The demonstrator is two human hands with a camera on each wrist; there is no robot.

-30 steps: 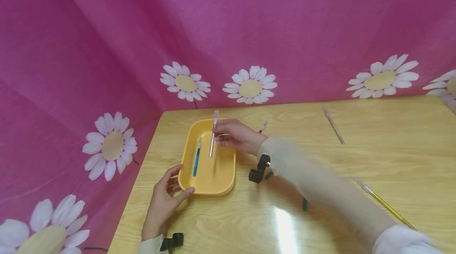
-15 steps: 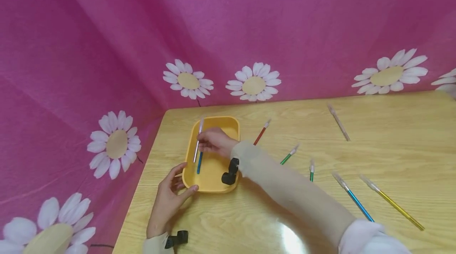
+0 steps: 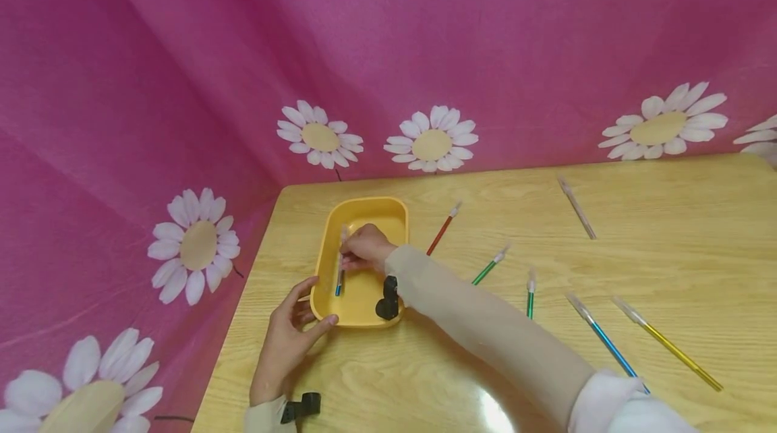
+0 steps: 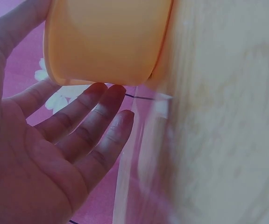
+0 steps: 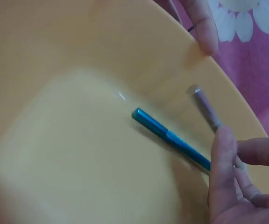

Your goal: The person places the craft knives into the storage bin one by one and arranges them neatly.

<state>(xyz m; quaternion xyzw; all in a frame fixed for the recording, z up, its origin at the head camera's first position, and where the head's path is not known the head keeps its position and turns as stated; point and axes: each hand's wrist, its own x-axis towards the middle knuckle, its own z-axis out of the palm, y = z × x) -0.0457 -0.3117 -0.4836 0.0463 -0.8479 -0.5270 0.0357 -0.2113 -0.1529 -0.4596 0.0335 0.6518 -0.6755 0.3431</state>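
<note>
My left hand point(image 3: 285, 345) holds the near-left corner of a yellow plastic tray point(image 3: 364, 311), thumb and index fingertip over the rim. Its other fingers point(image 4: 74, 112) spread against the outer wall in the left wrist view. Inside the tray, my right hand point(image 3: 367, 244) pinches a slim pale purple craft knife point(image 5: 203, 106) with a clear cap, between thumb and fingers. Under it a blue craft knife point(image 5: 169, 135) with a knurled grip lies on the tray floor; the right hand hides part of it.
To the right on the wooden table point(image 3: 425, 365) lie several capped craft knives: red point(image 3: 441, 232), green point(image 3: 485, 271), a second green point(image 3: 531, 298), blue point(image 3: 610, 345), yellow point(image 3: 674, 352), and a pale one point(image 3: 579, 210) farther back. A pink flowered cloth point(image 3: 516, 48) hangs behind.
My right hand has carried the purple craft knife left and down into the tray, over the blue one. The left hand keeps its hold on the tray corner.
</note>
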